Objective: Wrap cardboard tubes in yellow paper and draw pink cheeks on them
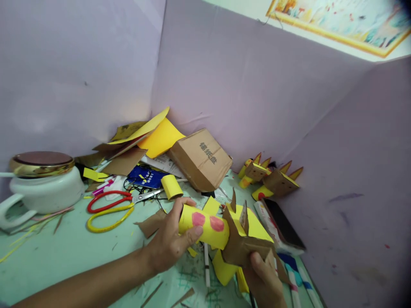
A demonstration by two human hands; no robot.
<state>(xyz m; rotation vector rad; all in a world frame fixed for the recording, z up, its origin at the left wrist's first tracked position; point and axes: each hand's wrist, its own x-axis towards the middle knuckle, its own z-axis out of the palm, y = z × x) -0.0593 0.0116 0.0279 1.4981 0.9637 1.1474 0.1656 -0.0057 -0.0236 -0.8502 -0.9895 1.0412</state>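
Note:
My left hand (175, 237) is wrapped round a yellow paper tube (208, 226) with two pink spots, its thumb on the front. The tube's right end touches a brown cardboard piece (236, 248) that has upright pointed bits and a yellow sheet behind it. My right hand (263, 273) grips this cardboard piece from below, thumb on its front. Its other fingers are mostly hidden. Under both hands lie yellow paper scraps (223, 267) and a white marker (206, 265).
Scissors (111, 207) with red and yellow handles lie left, near a white lidded mug (48, 188). Behind are a short yellow tube (171, 187), a cardboard box (202, 160) and yellow sheets (163, 137). Cardboard figures (276, 182) and a phone (284, 224) are at the right.

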